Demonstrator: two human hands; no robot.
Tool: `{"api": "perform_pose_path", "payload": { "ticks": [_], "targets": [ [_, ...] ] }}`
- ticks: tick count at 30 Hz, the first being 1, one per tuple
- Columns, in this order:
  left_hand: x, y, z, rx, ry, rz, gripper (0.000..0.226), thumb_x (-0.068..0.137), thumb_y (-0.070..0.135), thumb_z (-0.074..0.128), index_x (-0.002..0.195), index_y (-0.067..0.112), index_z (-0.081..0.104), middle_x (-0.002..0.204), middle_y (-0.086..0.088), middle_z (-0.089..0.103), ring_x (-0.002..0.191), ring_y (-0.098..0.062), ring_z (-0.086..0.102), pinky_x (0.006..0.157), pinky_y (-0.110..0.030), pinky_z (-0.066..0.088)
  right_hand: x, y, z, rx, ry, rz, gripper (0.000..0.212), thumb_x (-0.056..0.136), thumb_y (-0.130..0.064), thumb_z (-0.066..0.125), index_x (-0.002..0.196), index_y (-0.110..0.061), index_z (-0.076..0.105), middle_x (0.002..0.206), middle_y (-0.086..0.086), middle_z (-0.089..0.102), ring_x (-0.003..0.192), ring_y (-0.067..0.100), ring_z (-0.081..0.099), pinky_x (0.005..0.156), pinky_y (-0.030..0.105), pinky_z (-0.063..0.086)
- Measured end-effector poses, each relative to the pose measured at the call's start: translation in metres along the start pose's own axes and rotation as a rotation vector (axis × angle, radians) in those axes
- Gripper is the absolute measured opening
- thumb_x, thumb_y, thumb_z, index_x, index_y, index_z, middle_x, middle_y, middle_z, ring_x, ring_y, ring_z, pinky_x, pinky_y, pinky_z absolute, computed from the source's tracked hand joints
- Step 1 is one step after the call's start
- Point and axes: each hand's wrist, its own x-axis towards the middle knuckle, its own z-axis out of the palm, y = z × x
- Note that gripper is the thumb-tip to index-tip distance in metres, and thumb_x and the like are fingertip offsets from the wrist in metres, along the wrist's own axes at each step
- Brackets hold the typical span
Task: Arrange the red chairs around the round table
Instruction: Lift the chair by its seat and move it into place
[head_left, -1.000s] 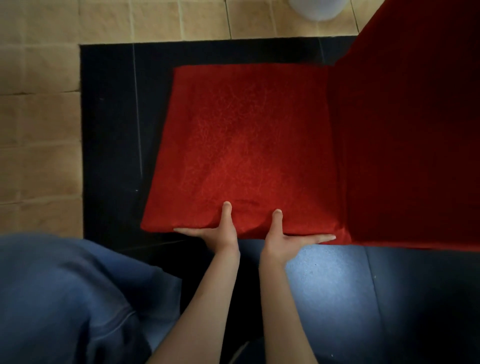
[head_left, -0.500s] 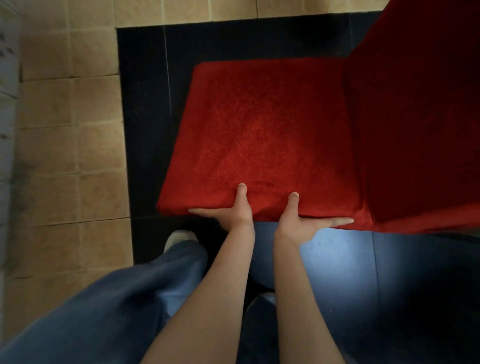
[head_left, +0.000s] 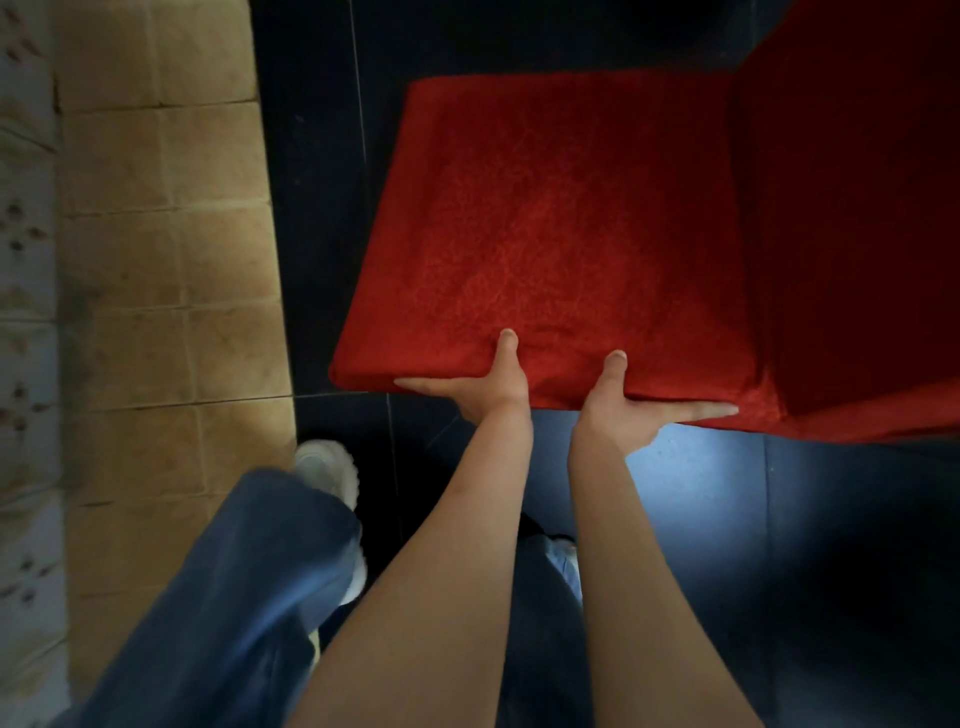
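A red fabric-covered chair (head_left: 561, 223) fills the upper right, its seat facing up and its backrest (head_left: 857, 218) rising at the right. My left hand (head_left: 483, 387) grips the seat's near edge, thumb on top and fingers underneath. My right hand (head_left: 628, 405) grips the same edge just to the right, thumb on top, fingers stretched along the underside. The round table is out of sight.
Dark glossy floor tiles (head_left: 317, 208) lie under the chair, tan tiles (head_left: 171, 260) to the left, and a pale patterned strip (head_left: 26, 312) at the far left edge. My jeans leg (head_left: 249, 597) and white shoe (head_left: 332, 467) are at bottom left.
The chair, held by both hands, has shifted right relative to the floor, and more tan tile shows at left. My left leg has stepped forward, showing the shoe.
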Motion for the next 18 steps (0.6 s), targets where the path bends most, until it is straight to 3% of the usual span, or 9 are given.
{"api": "perform_pose_path", "payload": {
  "ticks": [2, 6, 8, 12, 15, 18],
  "targets": [
    [0.003, 0.003, -0.012, 0.013, 0.002, 0.003, 0.134, 0.074, 0.031, 0.082, 0.143, 0.035, -0.032, 0.137, -0.011, 0.047, 0.097, -0.016, 0.049, 0.099, -0.041, 0.042, -0.012, 0.001, 0.0, -0.015, -0.014, 0.03, 0.117, 0.082, -0.026, 0.072, 0.15, -0.029, -0.024, 0.089, -0.009, 0.053, 0.071, -0.003, 0.055, 0.058, -0.001, 0.039],
    [0.01, 0.007, -0.037, 0.034, 0.013, -0.009, 0.135, 0.073, 0.032, 0.083, 0.143, 0.038, -0.032, 0.134, -0.01, 0.049, 0.089, -0.013, 0.047, 0.097, -0.04, 0.044, -0.042, 0.004, -0.003, -0.037, 0.019, 0.092, 0.118, 0.082, -0.029, 0.072, 0.149, -0.032, -0.024, 0.1, 0.006, 0.054, 0.081, 0.018, 0.059, 0.078, 0.022, 0.046],
    [0.015, 0.007, -0.051, 0.056, 0.02, -0.017, 0.135, 0.072, 0.035, 0.083, 0.143, 0.038, -0.032, 0.131, -0.01, 0.051, 0.087, -0.014, 0.047, 0.094, -0.039, 0.044, -0.057, 0.01, -0.005, -0.044, 0.015, 0.097, 0.118, 0.082, -0.028, 0.073, 0.149, -0.031, -0.024, 0.098, 0.003, 0.056, 0.08, 0.017, 0.059, 0.081, 0.026, 0.047],
    [0.02, 0.007, -0.084, 0.056, 0.036, -0.013, 0.135, 0.071, 0.035, 0.083, 0.143, 0.039, -0.03, 0.129, -0.009, 0.051, 0.086, -0.014, 0.049, 0.084, -0.032, 0.041, -0.084, 0.025, -0.012, -0.066, 0.024, 0.073, 0.118, 0.082, -0.027, 0.073, 0.15, -0.029, -0.024, 0.086, -0.017, 0.049, 0.07, -0.005, 0.055, 0.078, 0.023, 0.049],
    [0.021, 0.007, -0.108, 0.072, 0.061, -0.015, 0.135, 0.071, 0.035, 0.084, 0.144, 0.038, -0.03, 0.132, -0.01, 0.05, 0.096, -0.02, 0.055, 0.095, -0.038, 0.044, -0.106, 0.036, -0.019, -0.069, 0.035, 0.091, 0.118, 0.081, -0.03, 0.073, 0.149, -0.032, -0.024, 0.086, -0.02, 0.047, 0.067, -0.01, 0.053, 0.073, 0.018, 0.047],
    [0.019, 0.009, -0.132, 0.104, 0.1, -0.02, 0.135, 0.07, 0.036, 0.084, 0.145, 0.038, -0.029, 0.133, -0.012, 0.051, 0.111, -0.029, 0.057, 0.099, -0.042, 0.043, -0.129, 0.043, -0.026, -0.078, 0.047, 0.125, 0.118, 0.079, -0.035, 0.073, 0.147, -0.038, -0.024, 0.09, -0.012, 0.051, 0.068, -0.01, 0.05, 0.061, 0.002, 0.037]
  ]
}}
